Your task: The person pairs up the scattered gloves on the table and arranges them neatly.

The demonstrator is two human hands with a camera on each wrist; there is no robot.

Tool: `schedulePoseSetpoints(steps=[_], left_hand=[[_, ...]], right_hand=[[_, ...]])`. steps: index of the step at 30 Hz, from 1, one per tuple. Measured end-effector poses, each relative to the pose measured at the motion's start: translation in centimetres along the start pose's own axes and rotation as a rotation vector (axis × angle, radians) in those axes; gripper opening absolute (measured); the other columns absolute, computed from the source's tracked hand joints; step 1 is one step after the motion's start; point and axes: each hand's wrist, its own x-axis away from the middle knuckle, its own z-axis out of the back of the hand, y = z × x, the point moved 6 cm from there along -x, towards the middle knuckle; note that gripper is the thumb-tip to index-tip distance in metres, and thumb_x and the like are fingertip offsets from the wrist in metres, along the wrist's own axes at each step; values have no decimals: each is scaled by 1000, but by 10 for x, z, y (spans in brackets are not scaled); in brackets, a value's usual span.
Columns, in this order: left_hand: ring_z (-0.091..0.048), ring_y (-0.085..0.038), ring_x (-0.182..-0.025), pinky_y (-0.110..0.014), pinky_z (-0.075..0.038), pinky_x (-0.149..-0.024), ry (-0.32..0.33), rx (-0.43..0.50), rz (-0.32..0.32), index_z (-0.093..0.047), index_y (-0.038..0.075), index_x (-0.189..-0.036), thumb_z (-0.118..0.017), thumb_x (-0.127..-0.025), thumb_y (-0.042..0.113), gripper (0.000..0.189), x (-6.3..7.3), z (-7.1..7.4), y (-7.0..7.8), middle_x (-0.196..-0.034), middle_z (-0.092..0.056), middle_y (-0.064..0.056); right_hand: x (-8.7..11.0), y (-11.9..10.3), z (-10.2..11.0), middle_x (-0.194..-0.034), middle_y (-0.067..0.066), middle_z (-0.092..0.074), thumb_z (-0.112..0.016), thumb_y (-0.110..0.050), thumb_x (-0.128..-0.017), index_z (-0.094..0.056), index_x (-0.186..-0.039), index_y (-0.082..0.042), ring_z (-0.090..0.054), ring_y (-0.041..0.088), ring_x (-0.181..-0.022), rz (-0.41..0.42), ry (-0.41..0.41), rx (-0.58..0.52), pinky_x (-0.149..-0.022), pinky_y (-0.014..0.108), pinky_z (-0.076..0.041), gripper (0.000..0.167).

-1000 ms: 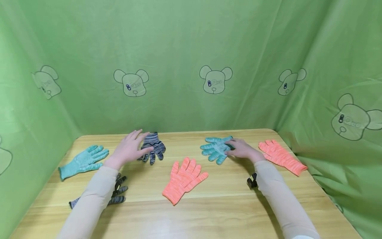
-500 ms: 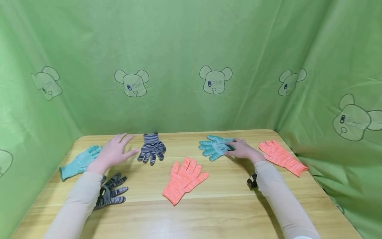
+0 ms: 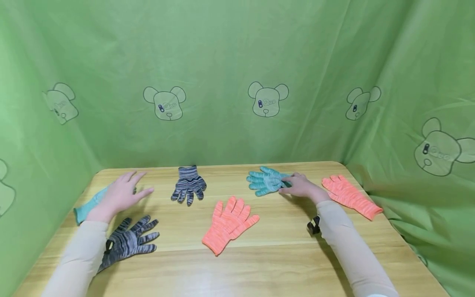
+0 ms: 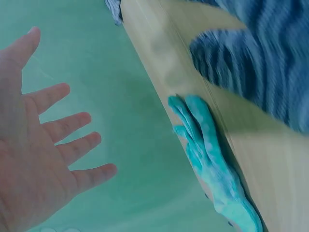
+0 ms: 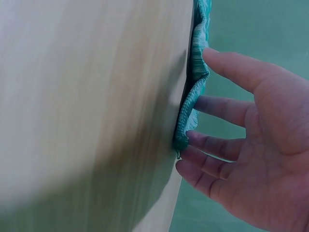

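Note:
In the head view my left hand (image 3: 120, 194) hovers with spread fingers over a teal knit glove (image 3: 87, 210), hiding most of it. The left wrist view shows that palm free of any object, with the teal glove (image 4: 212, 174) apart from it. Below my left forearm lies a grey-and-black striped glove (image 3: 128, 243). My right hand (image 3: 302, 186) is at the cuff end of a second teal glove (image 3: 264, 181) near the back edge. In the right wrist view its thumb and fairly straight fingertips touch that glove's raised fabric (image 5: 195, 82).
A second striped glove (image 3: 188, 185) lies at the back, left of centre. One coral glove (image 3: 229, 225) rests mid-table, another (image 3: 349, 196) by the right edge. Green curtains (image 3: 222, 136) surround the wooden table (image 3: 222, 276) at the back and sides.
My left hand has moved left, from beside the back striped glove to over the left teal glove. The right hand's teal glove has turned slightly, its fingers shifting toward the back.

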Motion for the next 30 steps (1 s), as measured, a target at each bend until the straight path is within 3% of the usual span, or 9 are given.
schedulePoseSetpoints(steps=[7,13,19,24,30], left_hand=[[-31,-55,-134,-71,-28,-107,-13,28,34,-32,4,-150,-48,-95,58,79,10,7,-16,-149,-32,-33],[-28,-57,-134,-74,-26,-106,-54,56,90,-28,6,-152,-45,-95,61,81,17,4,-35,-151,-27,-34],[-28,-59,-132,-77,-25,-102,-67,80,115,-26,5,-152,-44,-96,60,81,21,3,-49,-151,-26,-36],[-29,-59,-131,-77,-26,-102,-73,74,131,-26,4,-152,-41,-95,63,83,24,4,-59,-150,-27,-36],[-28,-61,-130,-80,-24,-98,-89,84,163,-26,4,-152,-39,-96,63,83,28,3,-70,-150,-26,-37]], right_hand=[[2,0,2,-133,36,-50,-59,-40,-94,-51,-136,5,-44,53,-125,-19,-5,-28,-105,65,-37,62],[6,1,5,-133,34,-53,-55,-31,-98,-50,-132,13,-48,51,-126,-1,27,-99,-108,59,-39,57],[15,2,10,-125,33,-59,-56,-29,-97,-52,-129,14,-56,47,-116,-7,25,-164,-99,56,-48,54],[17,6,17,-122,33,-60,-60,-22,-95,-53,-130,10,-58,46,-111,24,111,-175,-96,58,-48,48],[12,7,23,-139,32,-48,-64,-13,-91,-49,-136,5,-43,51,-128,76,197,-165,-107,64,-36,51]])
